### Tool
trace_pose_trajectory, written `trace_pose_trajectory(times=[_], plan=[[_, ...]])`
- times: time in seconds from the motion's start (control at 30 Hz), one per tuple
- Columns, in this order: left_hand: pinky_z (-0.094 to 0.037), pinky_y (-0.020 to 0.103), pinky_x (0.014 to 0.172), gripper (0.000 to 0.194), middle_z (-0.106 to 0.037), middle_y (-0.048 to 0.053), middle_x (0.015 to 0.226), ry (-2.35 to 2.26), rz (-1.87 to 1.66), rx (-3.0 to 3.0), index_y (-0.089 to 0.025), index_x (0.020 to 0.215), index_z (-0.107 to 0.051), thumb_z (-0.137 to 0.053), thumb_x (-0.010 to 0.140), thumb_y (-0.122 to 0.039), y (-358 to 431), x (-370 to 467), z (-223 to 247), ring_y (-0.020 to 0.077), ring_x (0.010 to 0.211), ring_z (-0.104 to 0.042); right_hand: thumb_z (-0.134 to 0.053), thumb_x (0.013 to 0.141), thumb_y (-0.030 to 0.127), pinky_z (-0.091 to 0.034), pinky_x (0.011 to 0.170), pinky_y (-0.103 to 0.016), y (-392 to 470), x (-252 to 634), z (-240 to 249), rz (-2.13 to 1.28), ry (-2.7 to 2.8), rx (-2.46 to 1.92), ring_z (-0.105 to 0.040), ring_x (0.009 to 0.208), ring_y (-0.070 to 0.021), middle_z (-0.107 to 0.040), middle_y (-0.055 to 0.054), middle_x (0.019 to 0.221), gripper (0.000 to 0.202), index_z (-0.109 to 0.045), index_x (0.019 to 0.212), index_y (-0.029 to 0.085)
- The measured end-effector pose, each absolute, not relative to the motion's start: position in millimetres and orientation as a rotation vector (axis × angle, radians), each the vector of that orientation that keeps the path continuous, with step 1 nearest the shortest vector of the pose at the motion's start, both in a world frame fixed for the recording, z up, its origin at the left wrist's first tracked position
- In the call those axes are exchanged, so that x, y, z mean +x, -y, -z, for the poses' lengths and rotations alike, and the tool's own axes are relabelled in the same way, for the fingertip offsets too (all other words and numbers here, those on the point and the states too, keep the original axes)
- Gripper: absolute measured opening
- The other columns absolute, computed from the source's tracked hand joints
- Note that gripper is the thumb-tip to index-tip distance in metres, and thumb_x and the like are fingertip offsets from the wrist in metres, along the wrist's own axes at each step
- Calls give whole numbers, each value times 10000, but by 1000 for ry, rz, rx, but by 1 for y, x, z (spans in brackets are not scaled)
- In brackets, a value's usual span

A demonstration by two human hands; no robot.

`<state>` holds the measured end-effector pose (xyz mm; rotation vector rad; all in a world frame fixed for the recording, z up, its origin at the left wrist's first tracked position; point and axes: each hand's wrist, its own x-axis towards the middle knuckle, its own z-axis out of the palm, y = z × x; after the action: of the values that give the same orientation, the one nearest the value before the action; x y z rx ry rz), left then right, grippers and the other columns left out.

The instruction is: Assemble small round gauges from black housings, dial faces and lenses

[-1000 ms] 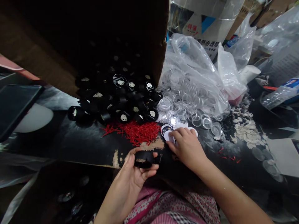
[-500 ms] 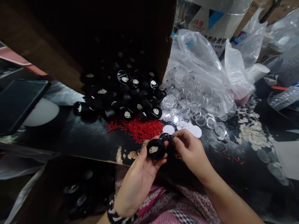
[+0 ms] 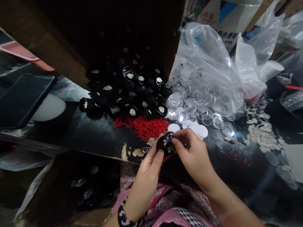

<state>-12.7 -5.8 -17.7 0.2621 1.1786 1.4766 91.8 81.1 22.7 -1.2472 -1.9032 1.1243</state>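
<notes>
Wrapped in my left hand (image 3: 151, 164) is a small round black housing (image 3: 160, 145), turned so its back is hidden. A black dial face (image 3: 167, 145) with white numerals and yellow marks lies over the housing's front. My right hand (image 3: 190, 151) pinches the dial's right edge between thumb and fingertips. Whether the dial is fully seated in the housing, I cannot tell. Just beyond my hands lie a heap of red pointers (image 3: 148, 127) and several white discs (image 3: 195, 128). A small black-and-white ring (image 3: 145, 150) sits left of my left hand.
A brown cardboard box (image 3: 71, 67) on its side spills black housings (image 3: 132, 110). Clear round covers (image 3: 196, 97) pile by a plastic bag (image 3: 213, 69). Small cream plates (image 3: 260, 132) lie to the right. A phone (image 3: 26, 97) stands left. Finished-looking gauges (image 3: 87, 194) lie low, below the table edge.
My left hand has turned the housing, so its plated back no longer shows. The dial, held beside it before, now lies over its front, facing me. The camera view has shifted slightly.
</notes>
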Motion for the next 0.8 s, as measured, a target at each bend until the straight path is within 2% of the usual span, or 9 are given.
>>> trace_pose_trajectory(times=[0.2, 0.43, 0.63, 0.8], plan=[[-447, 311, 1049, 361, -508, -27, 1437, -1207, -1425, 330, -366, 1245, -612, -613, 885, -369, 10, -18, 26, 235, 1368, -391, -623, 836, 265, -456, 589, -246, -86, 102, -25, -1315, 1921, -1305, -585, 644, -127, -629, 10, 733, 83, -577, 831, 196], [-479, 327, 1028, 326, -560, -9, 1388, -1095, -1441, 316, -343, 1227, -632, -594, 903, -343, 5, -18, 21, 241, 1313, -469, -628, 829, 283, -454, 515, -231, -85, 102, -24, -1534, 1702, -1277, -554, 524, -100, -571, 41, 656, 126, -537, 802, 199], [-473, 343, 1036, 322, -551, -22, 1395, -1106, -1418, 400, -360, 1229, -621, -583, 910, -339, 4, -17, 21, 238, 1307, -476, -616, 836, 303, -456, 522, -237, -84, 101, -20, -1555, 1674, -1332, -584, 527, -114, -569, 50, 625, 153, -502, 795, 211], [-410, 328, 1085, 365, -594, -10, 1345, -1233, -1341, 571, -327, 1239, -595, -627, 876, -321, 4, -20, 21, 212, 1268, -519, -668, 793, 323, -398, 507, -229, -84, 103, -16, -1469, 1878, -1365, -521, 561, -110, -531, 56, 639, 218, -477, 790, 217]])
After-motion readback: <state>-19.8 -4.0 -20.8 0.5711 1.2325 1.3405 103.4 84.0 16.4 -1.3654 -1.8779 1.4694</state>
